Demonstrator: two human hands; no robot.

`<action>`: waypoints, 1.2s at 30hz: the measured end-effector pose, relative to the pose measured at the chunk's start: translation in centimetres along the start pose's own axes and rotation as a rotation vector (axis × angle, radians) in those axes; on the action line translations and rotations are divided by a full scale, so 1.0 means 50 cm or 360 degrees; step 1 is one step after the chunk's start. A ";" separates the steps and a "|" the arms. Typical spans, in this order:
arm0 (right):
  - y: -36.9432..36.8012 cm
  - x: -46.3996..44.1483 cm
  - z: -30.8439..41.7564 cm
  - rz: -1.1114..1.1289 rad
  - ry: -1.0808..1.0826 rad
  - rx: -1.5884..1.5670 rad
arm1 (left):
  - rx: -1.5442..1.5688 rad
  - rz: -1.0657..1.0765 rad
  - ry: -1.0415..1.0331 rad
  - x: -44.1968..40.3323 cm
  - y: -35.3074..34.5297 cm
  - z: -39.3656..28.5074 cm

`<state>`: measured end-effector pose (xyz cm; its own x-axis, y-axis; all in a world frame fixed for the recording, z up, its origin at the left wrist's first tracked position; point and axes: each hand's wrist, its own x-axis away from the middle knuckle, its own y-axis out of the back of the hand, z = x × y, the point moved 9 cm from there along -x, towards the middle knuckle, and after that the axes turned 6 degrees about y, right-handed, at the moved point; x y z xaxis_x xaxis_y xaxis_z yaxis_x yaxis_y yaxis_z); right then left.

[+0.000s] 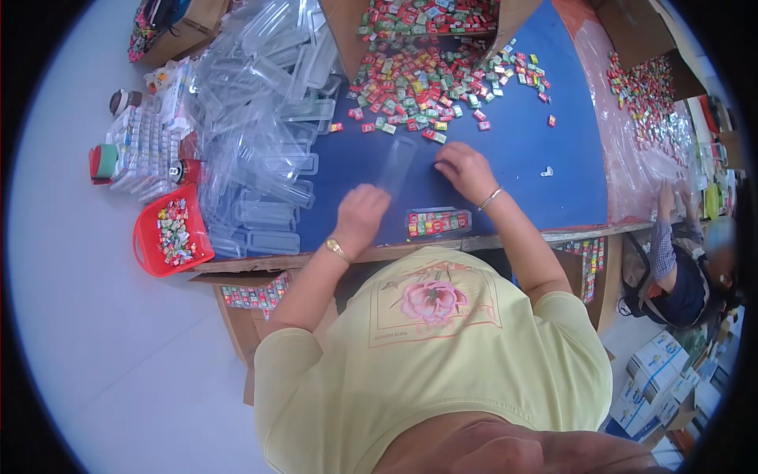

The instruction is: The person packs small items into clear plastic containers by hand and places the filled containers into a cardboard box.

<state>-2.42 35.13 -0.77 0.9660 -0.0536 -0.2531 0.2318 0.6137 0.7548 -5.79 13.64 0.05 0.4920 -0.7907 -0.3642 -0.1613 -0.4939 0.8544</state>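
Note:
My left hand [365, 212] is closed on the near end of an empty clear plastic tray [398, 164], which tilts up and away over the blue table [505, 189]. To its right, my right hand [463, 171] hovers near the pile of small colourful packets [418, 83]; its fingers are curled together, and whether anything is between them is too small to tell. Nearer my body, another clear tray [439, 223] lies on the table, filled with rows of red, green and yellow packets.
Stacked clear trays [264, 103] cover the table's left side. An open cardboard box [509, 24] stands at the back. A red basket [150, 251] of packets is at the left. Boxes of filled trays [253, 297] sit below the table edge. A co-worker [679, 276] is at the right.

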 end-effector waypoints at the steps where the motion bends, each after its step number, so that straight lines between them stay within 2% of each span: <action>1: -0.010 -0.001 0.021 -0.0020 0.0140 0.0057 | 0.0006 -0.0004 -0.0002 0.013 -0.007 -0.004; 4: -0.036 -0.009 0.100 0.0106 0.0514 0.0183 | 0.0128 0.0143 -0.0010 0.030 -0.037 -0.003; 8: -0.084 0.019 0.092 0.0345 0.0545 0.0359 | 0.0289 0.0157 0.0015 0.013 -0.028 0.020; 10: -0.070 0.025 0.073 0.0348 0.0373 0.0374 | 0.0358 0.0128 0.0058 -0.004 -0.029 0.021; 13: -0.040 0.028 0.019 0.0217 0.0259 0.0358 | 0.0431 0.0119 -0.0081 -0.050 -0.051 0.003; 15: -0.019 -0.006 0.000 0.0158 0.0212 0.0377 | 0.0462 0.0013 0.0227 -0.106 -0.084 0.026; 17: 0.009 -0.037 -0.056 -0.0147 -0.0153 0.0318 | 0.0253 -0.0103 0.0190 -0.194 -0.081 0.003; 18: 0.004 -0.051 -0.062 -0.0191 -0.0082 0.0318 | 0.0262 -0.0105 0.0187 -0.225 -0.106 0.005; 22: -0.027 -0.049 -0.084 -0.0054 -0.0171 0.0451 | 0.0112 -0.0021 0.0032 -0.255 -0.170 0.020; 23: -0.022 -0.040 -0.076 -0.0053 -0.0170 0.0453 | 0.0065 -0.0037 0.0146 -0.242 -0.161 0.026; 25: -0.012 -0.021 -0.084 -0.0064 -0.0379 0.0385 | -0.0014 -0.0071 0.0368 -0.210 -0.150 0.039; 26: -0.009 -0.025 -0.083 -0.0063 -0.0380 0.0378 | -0.0019 -0.0066 0.0370 -0.201 -0.146 0.028; 28: -0.033 -0.026 -0.095 0.0167 -0.0483 0.0283 | 0.0053 0.0188 0.0823 -0.181 -0.165 0.057; 29: -0.036 -0.031 -0.103 0.0163 -0.0485 0.0277 | 0.0047 0.0192 0.0821 -0.185 -0.162 0.056; 31: 0.001 -0.059 -0.088 -0.0278 -0.0128 0.0376 | -0.0024 -0.0006 0.0821 -0.196 -0.135 0.055; 32: -0.001 -0.071 -0.101 -0.0281 -0.0131 0.0375 | -0.0025 -0.0004 0.0817 -0.204 -0.136 0.064; 34: -0.009 -0.092 -0.085 -0.0271 0.0103 0.0506 | -0.0020 -0.0172 0.0459 -0.238 -0.117 0.060; 35: -0.006 -0.092 -0.086 -0.0271 0.0104 0.0505 | 0.0001 -0.0081 0.0423 -0.249 -0.126 0.065; 36: -0.014 -0.093 -0.098 -0.0119 0.0041 0.0520 | 0.0002 -0.0083 0.0424 -0.250 -0.126 0.075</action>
<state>-7.63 38.79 -3.11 0.9427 -0.0661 -0.3271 0.3304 0.3237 0.8866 -14.15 25.28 -2.17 0.7073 -0.6414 -0.2972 -0.1311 -0.5321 0.8365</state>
